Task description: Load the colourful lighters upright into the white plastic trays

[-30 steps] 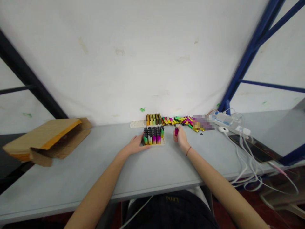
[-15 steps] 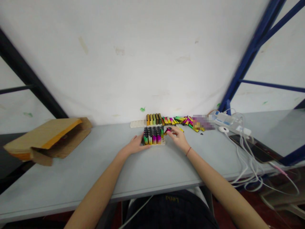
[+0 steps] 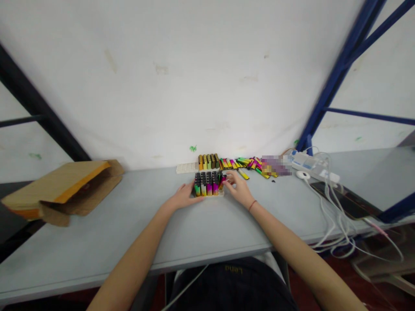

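Upright lighters [image 3: 206,185] with black tops and green, silver and purple bodies stand in rows in a pale tray [image 3: 218,195] on the table. My left hand [image 3: 183,197] grips the tray's left side, its thumb along the front edge and its fingers farther back. My right hand [image 3: 237,185] is closed on a purple lighter [image 3: 222,181] by its upper part, at the right end of the rows. The lighter's lower end is in or just over the tray; I cannot tell which.
Behind, another pale tray [image 3: 187,168] carries upright lighters [image 3: 208,161]. Loose colourful lighters [image 3: 253,163] lie in a pile to its right. An open cardboard box [image 3: 65,185] stands at left. White cables [image 3: 337,216], a power strip [image 3: 314,166] and a dark phone-like device [image 3: 346,201] are at right.
My right hand has moved slightly left and down, bringing the purple lighter from beside the rows to the tray's right end. My left hand stays at the tray.
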`<control>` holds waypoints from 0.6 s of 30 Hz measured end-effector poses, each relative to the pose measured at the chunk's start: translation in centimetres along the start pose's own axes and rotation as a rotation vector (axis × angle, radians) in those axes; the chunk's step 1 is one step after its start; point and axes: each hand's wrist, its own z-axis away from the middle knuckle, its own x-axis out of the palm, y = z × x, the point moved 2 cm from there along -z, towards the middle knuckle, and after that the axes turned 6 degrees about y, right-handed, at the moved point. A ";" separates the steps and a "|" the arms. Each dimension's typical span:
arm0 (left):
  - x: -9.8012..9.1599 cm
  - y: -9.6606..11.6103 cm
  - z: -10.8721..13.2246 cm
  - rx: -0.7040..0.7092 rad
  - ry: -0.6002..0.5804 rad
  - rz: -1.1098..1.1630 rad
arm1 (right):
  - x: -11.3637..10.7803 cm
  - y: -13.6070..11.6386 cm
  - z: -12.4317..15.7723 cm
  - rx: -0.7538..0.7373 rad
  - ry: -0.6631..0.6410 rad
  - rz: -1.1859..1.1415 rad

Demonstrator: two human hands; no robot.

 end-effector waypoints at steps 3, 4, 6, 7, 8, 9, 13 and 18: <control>0.1 -0.1 -0.1 0.005 -0.001 -0.001 | 0.0 -0.1 0.0 -0.036 -0.015 0.055; 0.1 -0.1 -0.1 0.014 0.002 0.003 | 0.0 -0.1 0.0 -0.048 -0.018 0.085; 0.1 -0.1 -0.1 0.027 0.005 0.011 | 0.0 -0.1 0.1 -0.070 -0.029 0.152; 0.1 -0.1 -0.1 0.026 0.005 0.013 | 0.1 -0.1 0.1 -0.081 -0.038 0.184; 0.1 -0.1 -0.1 0.020 0.003 0.013 | 0.2 -0.1 0.2 -0.093 -0.050 0.210; 0.1 -0.1 -0.1 0.012 0.000 0.011 | 0.3 -0.1 0.2 -0.109 -0.064 0.228; 0.0 0.0 0.0 -0.003 -0.020 -0.009 | -0.2 0.4 -0.2 -0.162 -0.093 0.261; -0.1 -0.1 0.0 0.021 -0.017 -0.013 | -2.9 3.0 -1.4 -0.009 0.025 0.610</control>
